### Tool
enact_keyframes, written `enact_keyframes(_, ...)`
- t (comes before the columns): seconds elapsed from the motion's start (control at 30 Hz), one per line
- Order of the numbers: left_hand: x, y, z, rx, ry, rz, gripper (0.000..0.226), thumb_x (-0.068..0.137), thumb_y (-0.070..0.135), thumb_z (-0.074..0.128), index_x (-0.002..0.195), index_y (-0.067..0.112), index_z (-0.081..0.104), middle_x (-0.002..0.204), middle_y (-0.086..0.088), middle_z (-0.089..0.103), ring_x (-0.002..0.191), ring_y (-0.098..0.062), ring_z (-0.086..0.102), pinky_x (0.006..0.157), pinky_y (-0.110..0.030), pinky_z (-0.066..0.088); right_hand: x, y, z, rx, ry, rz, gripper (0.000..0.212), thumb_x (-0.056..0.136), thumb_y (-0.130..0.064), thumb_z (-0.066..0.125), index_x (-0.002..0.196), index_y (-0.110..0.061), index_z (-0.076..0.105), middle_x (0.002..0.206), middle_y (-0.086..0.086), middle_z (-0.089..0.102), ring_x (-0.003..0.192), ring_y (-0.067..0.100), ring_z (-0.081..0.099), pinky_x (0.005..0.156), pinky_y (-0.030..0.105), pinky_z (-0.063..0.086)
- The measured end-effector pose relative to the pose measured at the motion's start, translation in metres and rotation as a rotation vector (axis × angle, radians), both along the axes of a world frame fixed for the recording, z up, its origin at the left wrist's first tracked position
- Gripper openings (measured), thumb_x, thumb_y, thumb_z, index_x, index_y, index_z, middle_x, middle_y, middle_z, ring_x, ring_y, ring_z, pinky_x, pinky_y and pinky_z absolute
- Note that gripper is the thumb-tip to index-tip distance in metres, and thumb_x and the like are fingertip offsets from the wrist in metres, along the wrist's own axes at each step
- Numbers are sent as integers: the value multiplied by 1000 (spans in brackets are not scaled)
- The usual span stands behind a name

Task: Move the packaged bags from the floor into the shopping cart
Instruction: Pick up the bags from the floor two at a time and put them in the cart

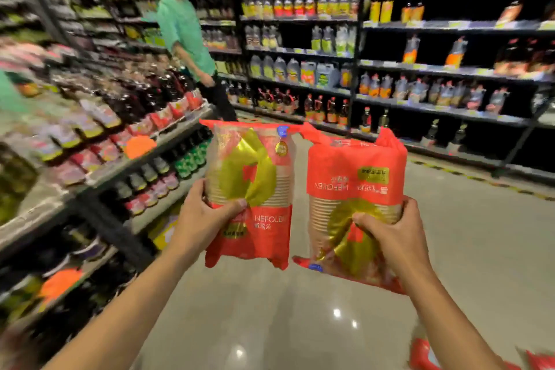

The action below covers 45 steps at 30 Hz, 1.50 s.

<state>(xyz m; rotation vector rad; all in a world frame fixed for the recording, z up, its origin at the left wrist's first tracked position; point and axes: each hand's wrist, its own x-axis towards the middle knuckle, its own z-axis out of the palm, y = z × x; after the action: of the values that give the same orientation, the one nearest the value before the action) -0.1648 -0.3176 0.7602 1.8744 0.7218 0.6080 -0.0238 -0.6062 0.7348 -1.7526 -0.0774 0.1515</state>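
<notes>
Two red and gold packaged bags of stacked paper cups are held up in front of me above the floor. My left hand (207, 219) grips the lower edge of the left bag (255, 174), which stands upright. My right hand (393, 234) grips the right bag (354, 186), whose print is upside down. The two bags hang side by side, almost touching. More red packaging (423, 353) lies on the floor at the bottom right edge. No shopping cart is in view.
Store shelves (168, 141) with bottles and packets run along the left. Dark shelving (420, 108) with bottles fills the far wall. A person in a green shirt (186, 33) stands in the aisle ahead. The glossy floor (300, 318) stretches below my arms.
</notes>
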Motion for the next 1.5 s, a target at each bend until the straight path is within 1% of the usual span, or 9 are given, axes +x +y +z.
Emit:
enact_keyframes(0.1,-112,30,13,31,11,187,60,56,45,93,104,37,58,99,11,72,83,5,68,76,-32,54,-51,67,8,57,9,213,69,65,-20,91,121,-22,50,102,-3,69,90,17,69,84,45,58)
enact_keyframes(0.23,-261,57,26,21,9,443,67,54,44,89,110,26,58,99,8,73,80,8,67,67,-17,49,-148,158,21,94,-9,469,66,68,-15,89,120,-20,50,101,-4,68,86,12,67,77,35,51)
enact_keyframes(0.43,-479,75,24,-46,-50,783,93,41,54,87,122,20,58,110,1,73,98,-15,70,86,-39,58,-322,267,30,96,-11,805,54,71,-12,87,111,-20,51,94,-8,65,81,9,64,64,29,49)
enact_keyframes(0.73,-762,115,-1,-88,-23,1061,65,71,32,91,123,25,52,103,12,66,90,-8,66,69,-26,51,-593,396,0,55,6,1112,67,65,-20,91,120,-19,53,104,0,70,86,15,69,70,35,56)
enact_keyframes(0.87,-823,156,-16,-132,37,1105,76,63,46,91,126,22,55,109,4,69,94,-15,68,80,-38,57,-649,446,-12,12,17,1168,64,69,-18,89,121,-22,51,104,-4,68,88,13,68,67,30,53)
enact_keyframes(1.03,-858,229,-48,-233,46,1159,66,70,32,92,124,18,57,110,-1,72,94,-20,71,86,-45,59,-679,533,-43,-37,81,1211,63,73,-20,87,125,-22,51,105,-4,69,90,13,70,66,28,52)
enact_keyframes(1.27,-880,382,-122,-347,246,1176,91,45,60,86,123,25,56,109,0,73,93,-22,73,86,-51,60,-704,703,-144,-211,221,1250,64,71,-23,89,120,-22,49,99,-5,65,84,10,64,65,29,49)
enact_keyframes(1.4,-883,457,-184,-446,377,1160,92,48,58,84,125,16,56,110,-2,72,96,-24,71,89,-46,59,-718,770,-215,-385,311,1217,83,53,-43,93,122,-23,50,108,0,71,93,22,71,86,48,58)
enact_keyframes(1.5,-887,505,-249,-581,416,1176,88,43,59,85,116,17,61,105,-3,73,93,-25,71,87,-45,59,-725,811,-267,-518,344,1197,94,47,-45,93,125,-23,47,110,4,70,94,25,70,85,49,59)
